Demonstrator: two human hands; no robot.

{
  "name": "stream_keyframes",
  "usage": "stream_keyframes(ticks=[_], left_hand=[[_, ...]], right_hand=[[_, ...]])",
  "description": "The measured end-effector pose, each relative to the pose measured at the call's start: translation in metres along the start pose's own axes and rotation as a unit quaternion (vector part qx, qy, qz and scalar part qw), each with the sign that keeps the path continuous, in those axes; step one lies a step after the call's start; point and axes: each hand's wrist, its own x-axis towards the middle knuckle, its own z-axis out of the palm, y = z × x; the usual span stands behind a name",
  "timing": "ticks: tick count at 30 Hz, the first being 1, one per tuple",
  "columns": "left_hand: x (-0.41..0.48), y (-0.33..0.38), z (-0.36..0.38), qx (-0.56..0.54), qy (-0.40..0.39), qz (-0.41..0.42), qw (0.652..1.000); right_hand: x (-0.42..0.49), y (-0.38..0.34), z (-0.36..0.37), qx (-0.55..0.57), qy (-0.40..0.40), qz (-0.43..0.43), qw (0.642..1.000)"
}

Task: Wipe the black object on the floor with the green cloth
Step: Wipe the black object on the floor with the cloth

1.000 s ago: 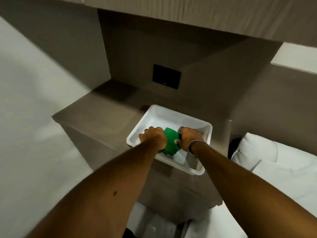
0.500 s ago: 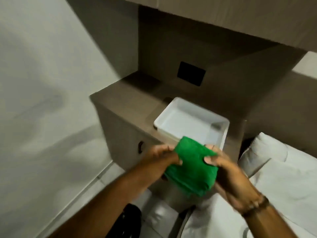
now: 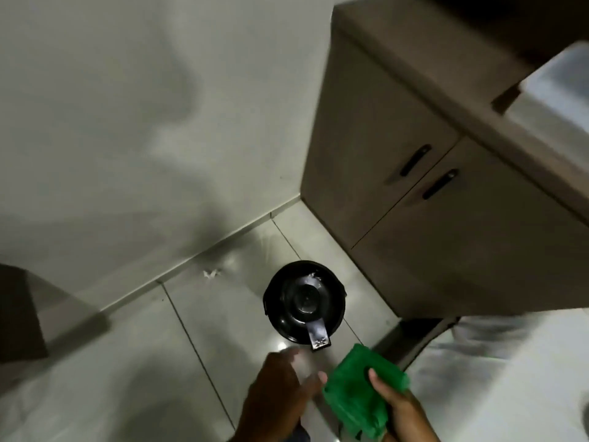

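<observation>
Open tiled floor [image 3: 197, 314] fills the lower left of the frame, clear beside the black object [image 3: 304, 306] at lower centre. To its upper right the cabinet [image 3: 446, 218] stands near, its front boxing in that side. The wall [image 3: 127, 122] closes off the upper left. White bedding [image 3: 510, 371] crowds the lower right, behind the green cloth [image 3: 360, 390].

The scene is viewed steeply downward from head height; the floor [image 3: 197, 346] is seen near, toward six o'clock.
</observation>
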Motion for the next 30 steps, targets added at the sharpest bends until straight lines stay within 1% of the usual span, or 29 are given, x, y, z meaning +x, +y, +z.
stream_keyframes(ticks=[2,3,4,5,6,7,8,10,11,13,14,16,17,18,19,20,21,22,23,24,26,27,28,30], left_hand=[[0.067,-0.045,0.007,0.016,0.035,0.021,0.999],[0.103,-0.066,0.012,0.046,0.055,0.044,0.996],[0.138,-0.082,0.02,0.083,0.071,0.071,0.991],[0.18,-0.101,0.032,0.124,0.075,0.09,0.985],[0.211,-0.113,0.04,0.163,0.072,0.099,0.979],[0.255,-0.134,0.057,0.19,0.08,0.12,0.971],[0.272,-0.132,0.058,0.212,0.078,0.133,0.965],[0.326,-0.158,0.08,0.19,0.071,0.143,0.969],[0.343,-0.17,0.09,0.176,0.086,0.158,0.968],[0.378,-0.192,0.112,0.147,0.108,0.189,0.965],[0.382,-0.196,0.118,0.136,0.125,0.196,0.963],[0.394,-0.208,0.127,0.125,0.148,0.203,0.96],[0.399,-0.213,0.131,0.128,0.154,0.206,0.958],[0.404,-0.215,0.132,0.137,0.163,0.206,0.955],[0.407,-0.218,0.132,0.146,0.176,0.209,0.951],[0.409,-0.221,0.134,0.155,0.192,0.218,0.944],[0.409,-0.221,0.136,0.15,0.203,0.226,0.941],[0.407,-0.219,0.136,0.138,0.198,0.226,0.944],[0.405,-0.213,0.134,0.128,0.189,0.223,0.948],[0.403,-0.209,0.134,0.118,0.17,0.221,0.953],[0.399,-0.209,0.136,0.109,0.14,0.224,0.958],[0.399,-0.211,0.136,0.108,0.139,0.224,0.959],[0.401,-0.212,0.135,0.107,0.14,0.225,0.958],[0.404,-0.217,0.135,0.119,0.152,0.237,0.952]], right_hand=[[0.073,0.006,0.001,-0.03,0.043,-0.058,0.997],[0.112,0.009,0.0,-0.065,0.065,-0.107,0.99],[0.148,0.011,0.003,-0.12,0.089,-0.153,0.977],[0.194,0.019,0.006,-0.188,0.106,-0.213,0.953],[0.231,0.025,0.012,-0.258,0.117,-0.264,0.922],[0.281,0.041,0.017,-0.331,0.138,-0.315,0.879],[0.302,0.038,0.026,-0.385,0.159,-0.34,0.843],[0.36,0.064,0.034,-0.487,0.178,-0.367,0.773],[0.383,0.074,0.04,-0.538,0.178,-0.372,0.735],[0.426,0.089,0.051,-0.633,0.185,-0.388,0.644],[0.432,0.089,0.057,-0.653,0.187,-0.401,0.615],[0.445,0.099,0.07,-0.67,0.173,-0.439,0.572],[0.447,0.109,0.078,-0.686,0.142,-0.468,0.539],[0.445,0.123,0.082,-0.686,0.096,-0.499,0.522],[0.435,0.143,0.082,-0.684,0.035,-0.515,0.515],[0.425,0.166,0.072,-0.68,-0.006,-0.526,0.511],[0.414,0.186,0.053,-0.687,-0.017,-0.523,0.504],[0.406,0.194,0.031,-0.698,0.002,-0.519,0.494],[0.402,0.189,0.013,-0.695,0.036,-0.523,0.492],[0.403,0.174,0.003,-0.679,0.073,-0.519,0.514],[0.415,0.134,0.02,-0.626,0.129,-0.499,0.585],[0.418,0.125,0.042,-0.627,0.134,-0.487,0.593],[0.42,0.13,0.062,-0.635,0.121,-0.494,0.581],[0.417,0.166,0.065,-0.658,0.049,-0.531,0.532]])
